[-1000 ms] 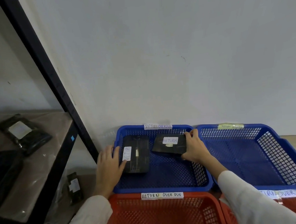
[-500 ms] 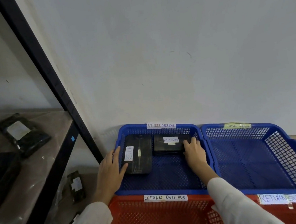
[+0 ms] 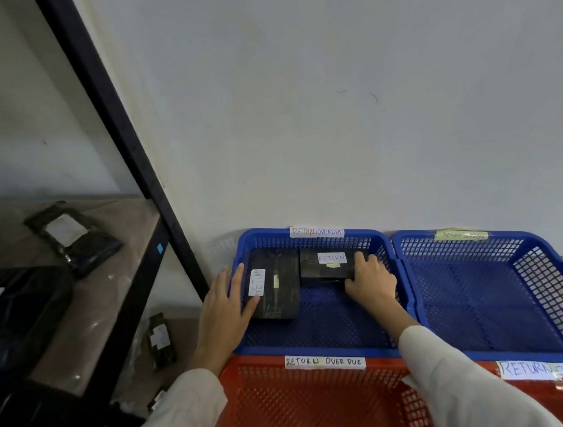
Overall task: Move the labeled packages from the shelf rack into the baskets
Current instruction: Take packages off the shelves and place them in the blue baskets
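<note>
Evidently squaring up: left hand (image 3: 224, 308), fingers straight, steadies the black wrapped package with sideways label (image 3: 277, 293) against the wall of the blue mesh basket (image 3: 268, 232). Right hand (image 3: 369, 280) grips the black RETURN-labelled package (image 3: 326, 267) beside it, both labels upward, presumably for reading. Another black labelled package (image 3: 73, 240) waits on the black-framed shelf rack (image 3: 121, 132).

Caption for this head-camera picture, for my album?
Left hand on left black package, right hand on right black package, inside blue plastic mesh basket.
</note>
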